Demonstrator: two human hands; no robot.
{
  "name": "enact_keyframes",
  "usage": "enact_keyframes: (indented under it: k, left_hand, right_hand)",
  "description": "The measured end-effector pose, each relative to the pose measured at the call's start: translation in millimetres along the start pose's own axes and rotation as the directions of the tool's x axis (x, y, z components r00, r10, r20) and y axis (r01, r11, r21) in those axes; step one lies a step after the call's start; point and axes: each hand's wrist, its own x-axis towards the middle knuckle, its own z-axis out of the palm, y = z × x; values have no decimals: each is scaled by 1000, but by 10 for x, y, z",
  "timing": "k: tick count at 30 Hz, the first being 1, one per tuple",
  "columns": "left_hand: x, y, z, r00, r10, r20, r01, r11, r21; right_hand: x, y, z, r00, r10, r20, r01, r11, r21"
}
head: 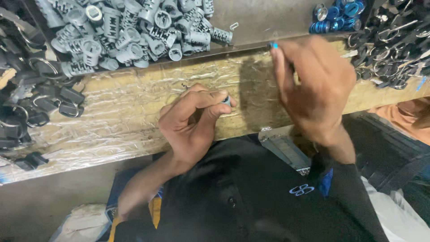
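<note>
Two hands work over the plastic-wrapped bench edge (112, 121). The left hand (190, 123) is curled shut, pinching a small grey cylindrical part (226, 100) at its fingertips, the part's end pointing right. The right hand (316, 85) lies just right and slightly farther, fingers loosely bent, a small blue ring (273, 45) at its fingertip (grip unclear). The blue rings pile (336, 13) sits far right, nearer the right hand; the grey parts heap (134, 31) far left.

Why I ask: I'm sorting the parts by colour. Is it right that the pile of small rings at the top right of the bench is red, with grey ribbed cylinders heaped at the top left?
Not quite. In the head view the small rings at the top right are blue, not red. The rest holds: the grey ribbed cylinders are heaped at the top left.
</note>
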Motion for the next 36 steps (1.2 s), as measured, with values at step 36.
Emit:
enact_keyframes:
  k: [36]
  left_hand:
    - [-1, 134, 268, 953, -218, 209, 151, 944, 293]
  right_hand:
    - [-916, -281, 578, 905, 365, -217, -114, 701, 704]
